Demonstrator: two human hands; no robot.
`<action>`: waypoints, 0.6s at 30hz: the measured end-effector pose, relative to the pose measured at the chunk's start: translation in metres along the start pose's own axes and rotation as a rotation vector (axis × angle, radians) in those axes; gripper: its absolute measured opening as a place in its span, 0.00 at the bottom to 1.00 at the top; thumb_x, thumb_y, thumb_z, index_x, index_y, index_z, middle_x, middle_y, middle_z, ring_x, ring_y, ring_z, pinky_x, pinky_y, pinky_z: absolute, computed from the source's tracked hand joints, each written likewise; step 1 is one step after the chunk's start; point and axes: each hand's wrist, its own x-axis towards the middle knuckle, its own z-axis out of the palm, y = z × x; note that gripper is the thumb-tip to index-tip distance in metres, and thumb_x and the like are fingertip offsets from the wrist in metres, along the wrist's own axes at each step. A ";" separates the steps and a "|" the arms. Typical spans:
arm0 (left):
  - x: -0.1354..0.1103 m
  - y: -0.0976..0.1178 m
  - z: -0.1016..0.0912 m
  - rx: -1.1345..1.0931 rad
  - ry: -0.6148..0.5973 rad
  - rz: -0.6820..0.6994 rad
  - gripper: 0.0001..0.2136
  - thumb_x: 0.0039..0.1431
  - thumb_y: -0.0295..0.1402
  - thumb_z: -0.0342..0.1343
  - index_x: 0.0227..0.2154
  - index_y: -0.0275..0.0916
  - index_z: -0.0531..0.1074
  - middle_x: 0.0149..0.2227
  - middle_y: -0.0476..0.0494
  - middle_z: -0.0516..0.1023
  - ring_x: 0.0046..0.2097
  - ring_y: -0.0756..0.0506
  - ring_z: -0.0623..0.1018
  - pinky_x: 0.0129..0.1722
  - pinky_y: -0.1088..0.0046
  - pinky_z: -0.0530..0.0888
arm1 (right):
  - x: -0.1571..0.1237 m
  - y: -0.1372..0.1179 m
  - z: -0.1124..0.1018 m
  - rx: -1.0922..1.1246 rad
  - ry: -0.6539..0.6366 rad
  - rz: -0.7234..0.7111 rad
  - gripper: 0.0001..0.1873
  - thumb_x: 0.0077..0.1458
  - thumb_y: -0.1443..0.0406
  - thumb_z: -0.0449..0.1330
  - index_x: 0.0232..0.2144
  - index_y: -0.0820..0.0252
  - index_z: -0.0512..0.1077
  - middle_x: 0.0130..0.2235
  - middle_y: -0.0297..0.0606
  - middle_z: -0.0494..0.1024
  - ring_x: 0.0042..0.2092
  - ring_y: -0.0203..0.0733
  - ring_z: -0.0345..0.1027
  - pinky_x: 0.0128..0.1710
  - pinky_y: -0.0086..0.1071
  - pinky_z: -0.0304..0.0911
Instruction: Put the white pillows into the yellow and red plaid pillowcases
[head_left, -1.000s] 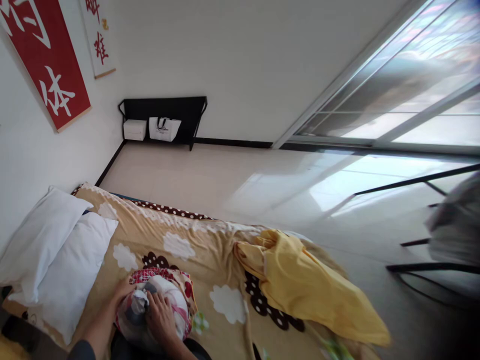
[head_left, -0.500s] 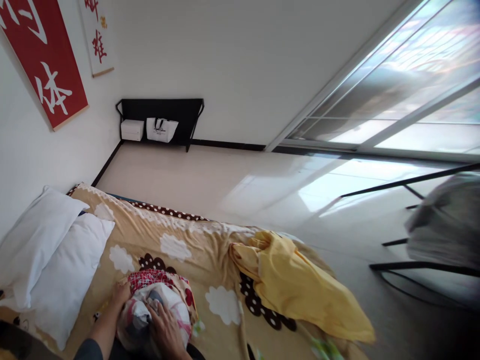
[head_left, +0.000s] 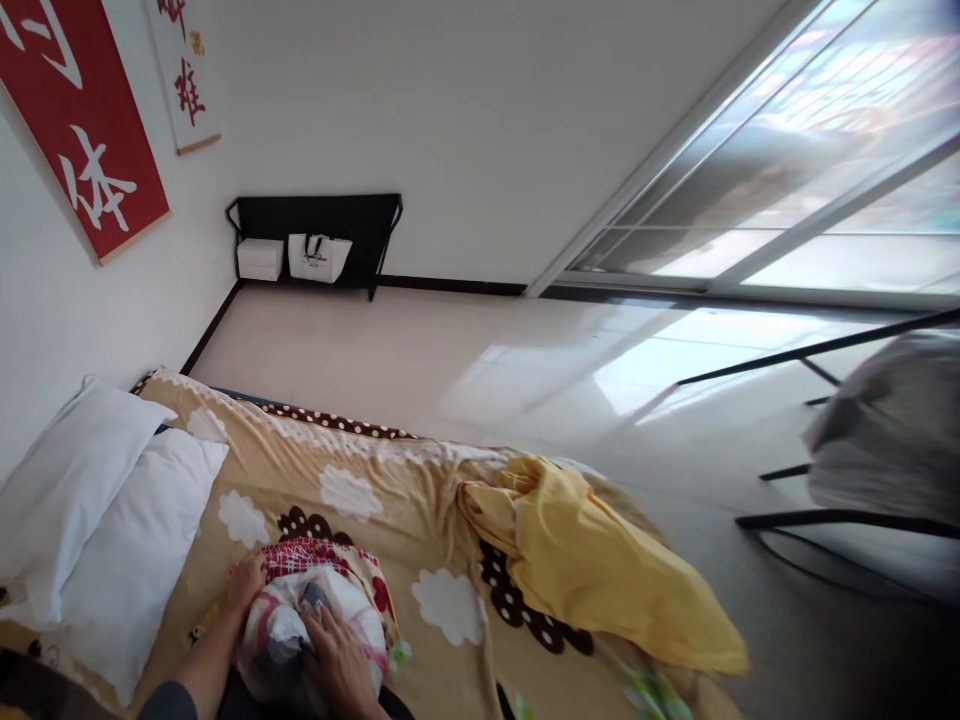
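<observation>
Beige bedding [head_left: 420, 505] with white clouds lies beneath a pale plastic bag [head_left: 275, 625] close to the person, red-patterned cloth [head_left: 319, 555] showing along its far side. The left hand [head_left: 247, 585] rests at that cloth's left edge; the right hand [head_left: 341, 650] lies on the bag's top. Whether either grip pinches anything, I cannot tell. White pillows [head_left: 154, 535] lie left, yellow fabric [head_left: 600, 570] right; a black shelf [head_left: 322, 213] stands beyond.

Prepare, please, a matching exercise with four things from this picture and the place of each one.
1. right hand
2. yellow cloth
3. white pillows
4. white tote bag

A. beside the white box
B. near the picture's left edge
C. on the bundle
D. on the bed, right of the bundle in the picture

Pairs: 1-C, 2-D, 3-B, 4-A
</observation>
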 end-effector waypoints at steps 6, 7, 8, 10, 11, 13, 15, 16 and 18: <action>0.012 0.000 -0.002 -0.060 0.206 0.144 0.08 0.60 0.31 0.49 0.33 0.39 0.73 0.45 0.36 0.79 0.52 0.39 0.76 0.57 0.67 0.68 | -0.005 -0.002 -0.006 -0.027 -0.014 0.013 0.31 0.50 0.69 0.54 0.57 0.51 0.73 0.63 0.42 0.69 0.65 0.57 0.59 0.63 0.44 0.57; 0.011 0.000 -0.003 -0.075 0.219 0.156 0.08 0.60 0.31 0.48 0.33 0.39 0.72 0.44 0.36 0.79 0.51 0.40 0.77 0.56 0.67 0.69 | -0.003 -0.004 -0.009 -0.031 -0.018 0.015 0.30 0.51 0.68 0.54 0.57 0.52 0.72 0.63 0.43 0.69 0.65 0.56 0.59 0.63 0.44 0.56; 0.011 0.000 -0.005 -0.091 0.231 0.165 0.09 0.60 0.32 0.47 0.34 0.39 0.72 0.43 0.36 0.80 0.49 0.41 0.78 0.54 0.67 0.70 | 0.001 -0.006 -0.012 -0.031 -0.014 0.013 0.30 0.51 0.68 0.54 0.58 0.53 0.72 0.63 0.43 0.69 0.64 0.55 0.60 0.63 0.44 0.56; 0.009 -0.001 -0.009 -0.122 0.253 0.171 0.10 0.60 0.33 0.46 0.35 0.39 0.72 0.43 0.36 0.80 0.47 0.41 0.78 0.53 0.67 0.71 | 0.009 -0.011 -0.019 -0.024 0.013 -0.005 0.30 0.52 0.68 0.53 0.57 0.54 0.72 0.62 0.43 0.71 0.63 0.54 0.62 0.62 0.42 0.57; 0.008 -0.001 -0.011 -0.135 0.262 0.171 0.10 0.60 0.33 0.46 0.36 0.38 0.73 0.43 0.36 0.80 0.47 0.42 0.79 0.52 0.67 0.71 | 0.013 -0.014 -0.022 -0.020 0.026 -0.018 0.29 0.52 0.68 0.53 0.56 0.54 0.73 0.61 0.43 0.72 0.62 0.53 0.63 0.60 0.41 0.58; 0.008 -0.002 -0.015 -0.153 0.272 0.167 0.11 0.60 0.34 0.46 0.36 0.38 0.73 0.43 0.35 0.80 0.47 0.42 0.79 0.53 0.67 0.71 | 0.019 -0.019 -0.029 -0.014 0.052 -0.039 0.28 0.52 0.68 0.52 0.54 0.55 0.74 0.59 0.44 0.73 0.60 0.53 0.65 0.59 0.41 0.59; 0.010 -0.002 -0.018 -0.159 0.267 0.163 0.11 0.59 0.33 0.47 0.37 0.37 0.73 0.45 0.33 0.80 0.49 0.41 0.79 0.55 0.66 0.71 | 0.023 -0.022 -0.033 -0.013 0.065 -0.046 0.27 0.52 0.68 0.52 0.54 0.55 0.74 0.59 0.44 0.73 0.60 0.53 0.65 0.59 0.41 0.58; 0.010 -0.002 -0.019 -0.159 0.255 0.161 0.11 0.59 0.34 0.48 0.37 0.37 0.73 0.46 0.33 0.80 0.50 0.41 0.78 0.55 0.66 0.70 | 0.023 -0.022 -0.035 -0.014 0.069 -0.047 0.28 0.52 0.68 0.52 0.55 0.55 0.74 0.59 0.44 0.73 0.61 0.53 0.64 0.59 0.42 0.58; 0.011 -0.002 -0.019 -0.155 0.209 0.168 0.10 0.57 0.36 0.52 0.37 0.37 0.74 0.46 0.33 0.80 0.50 0.40 0.78 0.54 0.67 0.71 | 0.022 -0.020 -0.036 -0.014 0.075 -0.041 0.29 0.52 0.67 0.52 0.56 0.55 0.73 0.60 0.44 0.72 0.62 0.53 0.64 0.60 0.42 0.57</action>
